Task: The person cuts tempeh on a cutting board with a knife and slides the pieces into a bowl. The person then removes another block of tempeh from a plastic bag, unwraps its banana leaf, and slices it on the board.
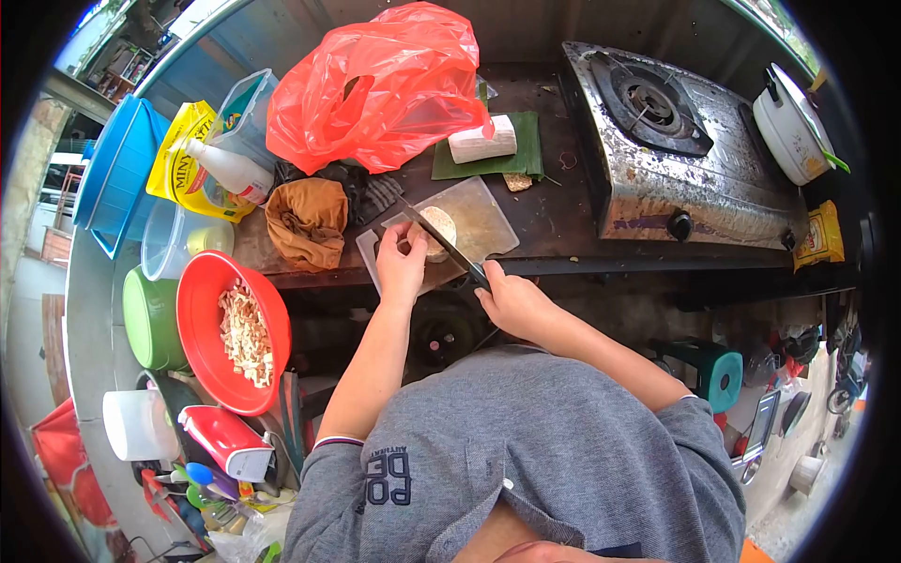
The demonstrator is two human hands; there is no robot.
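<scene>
A pale, round, grainy piece of food [438,228] lies on a translucent cutting board [483,225] at the counter's front edge. My left hand [402,258] is at its left side, fingers curled against it. In my right hand [516,300] is the black handle of a knife [450,244], whose dark blade slants up and left across the food. Behind the board, a white block [483,139] sits on a green leaf [526,155], with a small grainy piece [516,182] at the leaf's front edge.
A red plastic bag [375,89] and brown cloth [307,223] lie behind and left of the board. At left, a red basin [192,319] holds chopped pieces. On the right stand a gas stove [713,188] and a white pot [793,127].
</scene>
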